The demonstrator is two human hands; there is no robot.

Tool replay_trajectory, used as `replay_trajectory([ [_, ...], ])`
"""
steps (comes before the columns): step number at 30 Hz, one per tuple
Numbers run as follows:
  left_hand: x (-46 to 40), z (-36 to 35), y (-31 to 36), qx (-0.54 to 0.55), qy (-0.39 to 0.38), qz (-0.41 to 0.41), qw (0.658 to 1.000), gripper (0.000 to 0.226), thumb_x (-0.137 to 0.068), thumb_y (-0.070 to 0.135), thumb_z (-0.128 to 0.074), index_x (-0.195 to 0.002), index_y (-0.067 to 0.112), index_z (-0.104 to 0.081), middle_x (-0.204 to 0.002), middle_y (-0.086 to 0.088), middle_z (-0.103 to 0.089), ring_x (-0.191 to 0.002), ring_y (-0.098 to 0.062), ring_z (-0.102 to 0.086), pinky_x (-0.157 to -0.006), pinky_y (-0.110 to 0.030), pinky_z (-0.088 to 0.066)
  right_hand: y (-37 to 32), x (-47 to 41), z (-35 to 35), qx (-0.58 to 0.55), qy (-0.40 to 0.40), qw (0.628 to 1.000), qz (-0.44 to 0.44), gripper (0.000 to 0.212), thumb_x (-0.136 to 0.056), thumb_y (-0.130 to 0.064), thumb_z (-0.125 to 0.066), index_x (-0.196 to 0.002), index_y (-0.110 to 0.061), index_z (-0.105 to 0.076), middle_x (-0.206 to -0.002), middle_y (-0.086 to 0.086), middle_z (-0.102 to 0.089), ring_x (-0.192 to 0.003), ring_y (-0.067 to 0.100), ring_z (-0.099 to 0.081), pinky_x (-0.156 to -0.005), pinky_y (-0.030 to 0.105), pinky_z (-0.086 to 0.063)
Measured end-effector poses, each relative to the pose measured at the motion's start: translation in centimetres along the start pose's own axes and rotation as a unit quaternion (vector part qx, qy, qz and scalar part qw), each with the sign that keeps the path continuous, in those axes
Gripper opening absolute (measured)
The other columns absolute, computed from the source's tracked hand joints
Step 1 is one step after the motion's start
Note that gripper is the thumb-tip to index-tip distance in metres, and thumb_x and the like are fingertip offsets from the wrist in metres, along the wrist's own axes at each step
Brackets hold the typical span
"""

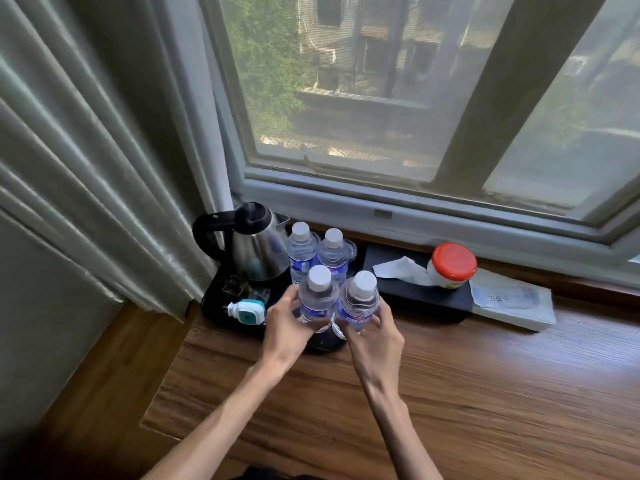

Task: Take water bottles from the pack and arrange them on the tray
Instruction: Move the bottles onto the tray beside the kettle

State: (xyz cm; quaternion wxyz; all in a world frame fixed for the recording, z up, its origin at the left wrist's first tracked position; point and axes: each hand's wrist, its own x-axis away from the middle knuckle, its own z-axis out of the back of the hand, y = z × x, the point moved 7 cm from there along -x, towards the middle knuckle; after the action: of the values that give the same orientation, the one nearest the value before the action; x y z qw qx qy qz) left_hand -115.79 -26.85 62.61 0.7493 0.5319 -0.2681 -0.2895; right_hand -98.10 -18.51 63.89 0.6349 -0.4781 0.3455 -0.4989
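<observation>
left hand (pixel 289 320): wrapped around the near-left bottle (pixel 318 299), fingers on its left side at label height, thumb toward the base.
right hand (pixel 375 336): wrapped around the near-right bottle (pixel 358 304), fingers on its right side and front, low on the body.
near pair: the two bottles touch side by side, white caps up; the right one tilts slightly right. Bases are hidden behind the hands, so can't tell if they're seated on the tray or just above it.
back pair: far-left bottle (pixel 301 252) and far-right bottle (pixel 333 256) stand upright, just behind the held pair, close together.
tray (pixel 213 299): black, at the table's far-left corner by the curtain (pixel 86 150); all four bottles are over its right part.
kettle (pixel 254 245): steel with black handle, on the tray's left side, just beside the far-left bottle.
plug (pixel 246 311): white and teal, lying on the tray's front left, near the left hand.
tissue box (pixel 415 289): black, right of the tray, white tissue sticking out.
jar (pixel 452 265): white with red lid, on the box's right end.
table (pixel 485 393): wood, below the window (pixel 381 98).
pack: not in view.
</observation>
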Motion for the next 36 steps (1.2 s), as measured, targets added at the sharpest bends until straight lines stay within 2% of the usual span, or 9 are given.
replay_trajectory([
  [4, -1.8, 3.0, -2.0, -0.029, 0.008, 0.021, 0.999, 0.073, -0.054, 0.033, -0.093, -0.12, 0.023, -0.064, -0.105, 0.007, -0.077, -0.104, -0.01, -0.071, -0.084, -0.039, -0.061, -0.2, 0.0, -4.4, 0.004, -0.002, 1.0, -0.009, 0.062, -0.071, -0.027, -0.085, -0.129, -0.028, -0.062, -0.114, -0.016, -0.073, -0.103, -0.005, -0.066, -0.092, 0.033, -0.056],
  [8, -3.3, 4.5, -2.6, -0.057, 0.024, 0.02, 0.998, 0.063, -0.057, 0.018, -0.095, -0.114, 0.015, -0.067, -0.098, 0.006, -0.077, -0.095, -0.005, -0.072, -0.078, -0.013, -0.055, 0.4, -0.1, -7.4, 0.0, 0.015, 0.999, -0.045, 0.053, -0.07, -0.032, -0.083, -0.119, -0.027, -0.065, -0.098, -0.011, -0.077, -0.089, 0.002, -0.072, -0.083, 0.039, -0.058],
  [9, -3.7, 4.7, -2.8, -0.06, 0.029, 0.019, 0.998, 0.061, -0.058, 0.016, -0.094, -0.112, 0.014, -0.067, -0.096, 0.005, -0.077, -0.092, -0.005, -0.072, -0.075, -0.012, -0.054, 0.5, -0.1, -8.0, 0.0, 0.022, 0.998, -0.051, 0.053, -0.069, -0.035, -0.082, -0.118, -0.027, -0.064, -0.096, -0.009, -0.077, -0.088, 0.004, -0.072, -0.083, 0.039, -0.058],
  [14, -5.3, 4.6, -3.8, -0.082, 0.015, 0.018, 0.996, 0.053, -0.058, 0.021, -0.092, -0.103, 0.019, -0.063, -0.093, 0.004, -0.077, -0.087, -0.01, -0.072, -0.076, -0.033, -0.059, 1.4, -0.3, -9.9, 0.018, 0.073, 0.995, -0.066, 0.058, -0.071, -0.038, -0.081, -0.123, -0.028, -0.058, -0.108, -0.009, -0.074, -0.099, 0.011, -0.07, -0.089, 0.041, -0.056],
  [16, -5.7, 4.1, -3.7, -0.09, 0.006, 0.007, 0.996, 0.053, -0.059, 0.023, -0.091, -0.103, 0.022, -0.062, -0.095, 0.004, -0.076, -0.089, -0.011, -0.071, -0.078, -0.037, -0.059, 1.6, -0.1, -9.8, 0.029, 0.099, 0.993, -0.064, 0.061, -0.072, -0.035, -0.082, -0.127, -0.028, -0.056, -0.114, -0.007, -0.071, -0.104, 0.014, -0.068, -0.091, 0.042, -0.054],
  [21, -6.4, 2.8, -3.5, -0.101, -0.008, -0.015, 0.995, 0.058, -0.06, 0.031, -0.09, -0.108, 0.024, -0.059, -0.101, 0.002, -0.076, -0.094, -0.012, -0.072, -0.079, -0.036, -0.059, 1.8, -0.9, -9.2, 0.032, 0.111, 0.992, -0.056, 0.063, -0.075, -0.025, -0.084, -0.13, -0.028, -0.054, -0.119, -0.005, -0.068, -0.108, 0.012, -0.067, -0.095, 0.041, -0.054],
  [27, -6.1, 2.7, -3.5, -0.11, 0.001, -0.022, 0.994, 0.055, -0.061, 0.03, -0.092, -0.099, 0.018, -0.054, -0.099, -0.002, -0.074, -0.09, -0.017, -0.07, -0.073, -0.034, -0.056, 2.4, -1.2, -9.2, 0.044, 0.109, 0.992, -0.04, 0.06, -0.077, -0.03, -0.083, -0.129, -0.026, -0.054, -0.12, -0.006, -0.066, -0.111, 0.012, -0.065, -0.094, 0.043, -0.054],
  [31, -6.1, 2.8, -3.6, -0.109, -0.007, -0.028, 0.994, 0.058, -0.06, 0.03, -0.094, -0.101, 0.018, -0.055, -0.101, 0.0, -0.074, -0.092, -0.013, -0.07, -0.075, -0.029, -0.055, 2.4, -1.2, -9.5, 0.05, 0.108, 0.992, -0.032, 0.064, -0.078, -0.034, -0.082, -0.133, -0.023, -0.052, -0.124, -0.004, -0.064, -0.113, 0.013, -0.063, -0.096, 0.041, -0.054],
  [36, -6.1, 2.8, -3.5, -0.116, -0.01, -0.018, 0.993, 0.057, -0.062, 0.028, -0.093, -0.103, 0.02, -0.053, -0.102, 0.0, -0.073, -0.095, -0.016, -0.07, -0.077, -0.034, -0.056, 2.3, -1.3, -9.4, 0.066, 0.103, 0.992, -0.024, 0.064, -0.077, -0.03, -0.083, -0.133, -0.022, -0.051, -0.124, -0.003, -0.061, -0.113, 0.012, -0.062, -0.097, 0.04, -0.053],
])
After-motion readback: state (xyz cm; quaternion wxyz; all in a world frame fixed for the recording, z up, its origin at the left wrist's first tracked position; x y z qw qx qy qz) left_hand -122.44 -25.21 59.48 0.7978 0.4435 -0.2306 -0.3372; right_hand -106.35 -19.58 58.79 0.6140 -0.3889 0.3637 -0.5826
